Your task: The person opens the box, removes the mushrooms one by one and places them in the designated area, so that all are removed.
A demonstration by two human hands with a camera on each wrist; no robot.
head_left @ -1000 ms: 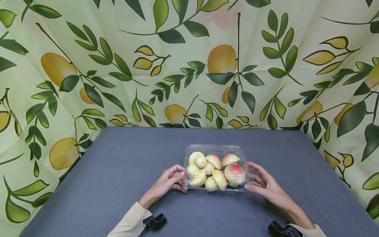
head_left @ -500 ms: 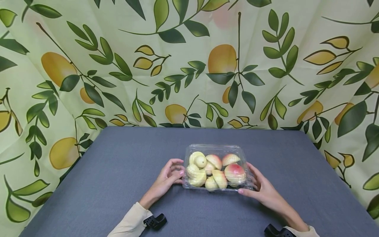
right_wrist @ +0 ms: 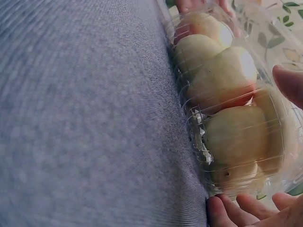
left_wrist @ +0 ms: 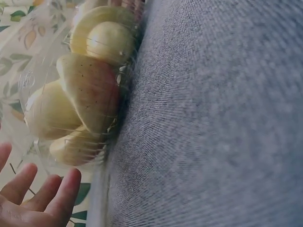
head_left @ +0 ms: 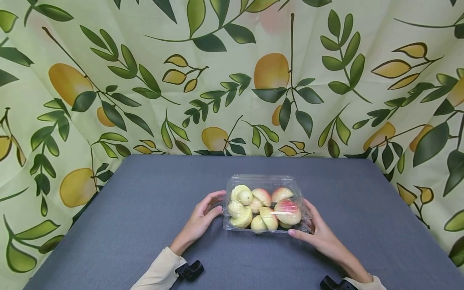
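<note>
A clear plastic clamshell box (head_left: pixel 261 180) sits shut on the table, holding several pale yellow, red-blushed fruits that look like peaches (head_left: pixel 287 211). My left hand (head_left: pixel 198 219) is at the box's left end, fingers spread and thumb apart from them. In the left wrist view, the left fingertips (left_wrist: pixel 71 175) are right by the end wall. At the right end is my right hand (head_left: pixel 320 233), its thumb beside the front corner. Its fingertips (right_wrist: pixel 217 205) lie against that end in the right wrist view, where the thumb overlaps the lid.
A blue-grey cloth (head_left: pixel 174 177) covers the table under the box. Behind and at both sides hangs a pale curtain (head_left: pixel 232 60) printed with leaves and yellow fruit. Each wrist wears a black camera strap (head_left: pixel 190 270) by a cream sleeve (head_left: pixel 159 268).
My left hand has loosened and drawn slightly left, its thumb away from the box. My right hand has shifted left, its thumb further along the front edge. The box has stayed put.
</note>
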